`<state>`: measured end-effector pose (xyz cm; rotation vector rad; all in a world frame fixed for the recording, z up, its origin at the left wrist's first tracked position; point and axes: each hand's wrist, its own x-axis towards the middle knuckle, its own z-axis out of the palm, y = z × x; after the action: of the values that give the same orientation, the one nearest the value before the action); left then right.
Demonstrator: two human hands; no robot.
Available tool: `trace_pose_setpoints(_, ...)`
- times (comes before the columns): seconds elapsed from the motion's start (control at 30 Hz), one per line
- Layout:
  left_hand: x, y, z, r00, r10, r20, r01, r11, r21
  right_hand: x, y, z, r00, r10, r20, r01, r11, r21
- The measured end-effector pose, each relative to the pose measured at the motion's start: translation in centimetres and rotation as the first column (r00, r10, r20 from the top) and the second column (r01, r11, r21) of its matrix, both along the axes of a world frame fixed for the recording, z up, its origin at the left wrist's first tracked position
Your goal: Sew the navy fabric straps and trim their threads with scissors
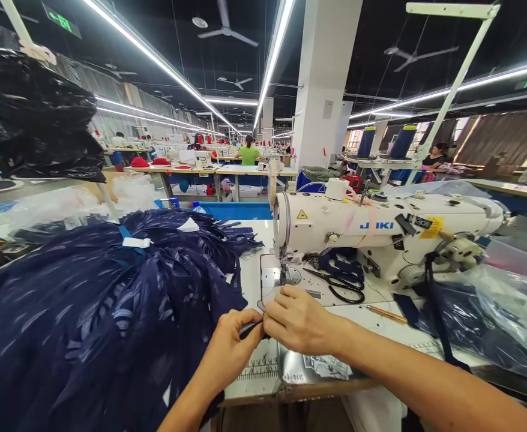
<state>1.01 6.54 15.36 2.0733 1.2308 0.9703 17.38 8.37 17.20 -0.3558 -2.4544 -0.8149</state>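
Note:
My left hand [234,345] pinches a small dark strip of fabric [251,327] between thumb and forefinger. Right against it, my right hand [297,321] has its fingers curled closed at the strip's other end; what lies inside those fingers is mostly hidden. Both hands are just in front of the needle area of a white sewing machine [335,222]. A big heap of navy fabric pieces [155,300] lies to the left of my hands. Black-handled scissors [347,289] rest on the machine bed, beside a bunched navy strip [342,264].
A wooden-handled tool [387,314] and clear plastic bags with dark fabric [493,318] lie on the right. Paper labels [329,366] sit near the table's front edge. A black plastic bag [33,114] hangs at upper left. Other people work at tables farther back.

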Motion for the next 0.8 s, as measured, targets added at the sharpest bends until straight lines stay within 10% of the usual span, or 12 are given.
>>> trace_pose_setpoints(0.23,-0.1,-0.6,1.8,0.992,-0.094,-0.088,0.095,0.996,0.001,1.5,1.4,-1.4,0.96,-0.09,-0.265,0.073,0.995,-0.071)
trace_pose_setpoints(0.4,-1.4,-0.7,0.6,0.998,-0.043,-0.039,0.042,0.999,-0.024,3.6,1.4,-1.4,0.867,-0.342,-0.363,0.281,0.936,-0.211)
trace_pose_setpoints(0.8,0.6,-0.9,-0.9,0.99,0.135,0.04,-0.138,0.989,0.061,-0.8,-2.4,-2.0,0.819,-0.333,-0.467,0.03,0.838,-0.545)
